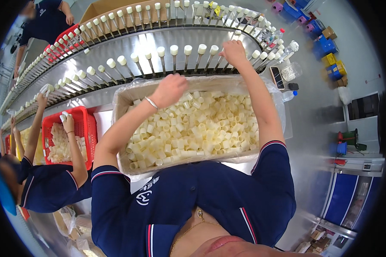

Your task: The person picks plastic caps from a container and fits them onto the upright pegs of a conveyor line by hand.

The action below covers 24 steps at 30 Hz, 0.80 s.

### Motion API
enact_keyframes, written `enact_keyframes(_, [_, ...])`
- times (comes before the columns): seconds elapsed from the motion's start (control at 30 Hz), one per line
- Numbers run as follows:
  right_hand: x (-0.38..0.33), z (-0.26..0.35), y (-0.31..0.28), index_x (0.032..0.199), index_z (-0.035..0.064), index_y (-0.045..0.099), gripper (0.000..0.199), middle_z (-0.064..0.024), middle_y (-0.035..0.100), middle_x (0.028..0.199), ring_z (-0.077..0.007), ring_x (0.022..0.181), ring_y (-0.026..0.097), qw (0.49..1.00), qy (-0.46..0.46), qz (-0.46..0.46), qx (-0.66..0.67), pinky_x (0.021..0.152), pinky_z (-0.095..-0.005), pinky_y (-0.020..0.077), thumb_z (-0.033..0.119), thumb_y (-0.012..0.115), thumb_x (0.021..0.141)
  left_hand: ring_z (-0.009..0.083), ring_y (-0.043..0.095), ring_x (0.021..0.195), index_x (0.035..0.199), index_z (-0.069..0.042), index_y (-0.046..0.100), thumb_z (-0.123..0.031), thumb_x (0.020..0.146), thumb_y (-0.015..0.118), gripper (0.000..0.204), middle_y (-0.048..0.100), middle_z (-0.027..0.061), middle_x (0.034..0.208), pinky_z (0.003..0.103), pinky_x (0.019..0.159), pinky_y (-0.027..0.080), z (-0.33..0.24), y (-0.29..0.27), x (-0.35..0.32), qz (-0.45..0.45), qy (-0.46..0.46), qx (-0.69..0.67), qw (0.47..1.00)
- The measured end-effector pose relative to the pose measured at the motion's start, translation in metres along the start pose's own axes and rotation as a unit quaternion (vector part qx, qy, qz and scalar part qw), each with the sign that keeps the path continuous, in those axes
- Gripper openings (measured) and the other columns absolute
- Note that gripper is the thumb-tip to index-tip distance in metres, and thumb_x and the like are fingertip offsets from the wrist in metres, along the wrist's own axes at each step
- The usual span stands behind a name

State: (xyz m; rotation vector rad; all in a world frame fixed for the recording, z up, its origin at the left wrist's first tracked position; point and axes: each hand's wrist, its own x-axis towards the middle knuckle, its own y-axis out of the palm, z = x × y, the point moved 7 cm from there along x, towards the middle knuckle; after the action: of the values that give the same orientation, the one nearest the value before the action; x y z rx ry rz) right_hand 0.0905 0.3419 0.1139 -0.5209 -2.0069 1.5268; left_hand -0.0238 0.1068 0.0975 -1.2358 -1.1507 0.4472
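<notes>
Right hand [234,52] is up at the near row of rods [186,62], fingers bent in. Nearest clearly visible white cap [214,50] sits just left of them, on a rod whose long axis is roughly upright; right hand is the nearer one. Left hand [170,91] hovers over the far side of the box [126,98] of loose cream sleeves [201,124], fingers curled. Blur and angle: can't tell if either grips anything.

Loose caps [201,124] are kinda creamy off-white, carton [124,105] plain tan, basket [91,132] super red, bench [116,46] shiny silver-grey, shirt [227,184] navy with red-and-white striped trim [150,240].
</notes>
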Motion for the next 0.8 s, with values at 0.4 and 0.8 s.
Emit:
enact_keyframes(0.4, [-0.140, 0.157, 0.034, 0.077, 0.0098, 0.060, 0.015, -0.0066, 0.059, 0.082, -0.0242, 0.085, 0.059, 0.942, -0.217, -0.090, 0.241, 0.073, -0.0372, 0.0481, 0.022, 0.069, 0.074, 0.0286, 0.059, 0.092, 0.095, -0.006, 0.061, -0.019, 0.068, 0.079, 0.035, 0.059, 0.0107, 0.094, 0.040, 0.078, 0.049, 0.006, 0.100, -0.066, 0.207, -0.216, -0.241, 0.923])
enact_keyframes(0.8, [-0.150, 0.164, 0.085, 0.103, 0.0013, 0.053, 0.037, -0.0139, 0.057, 0.102, -0.0331, 0.106, 0.054, 0.944, -0.084, 0.169, 0.271, 0.080, -0.0446, 0.0486, 0.022, 0.069, 0.078, 0.0221, 0.055, 0.077, 0.101, -0.001, 0.058, -0.015, 0.082, 0.070, 0.026, 0.056, 0.0071, 0.092, 0.033, 0.067, 0.047, 0.031, -0.047, -0.057, -0.125, -0.282, -0.406, 0.860])
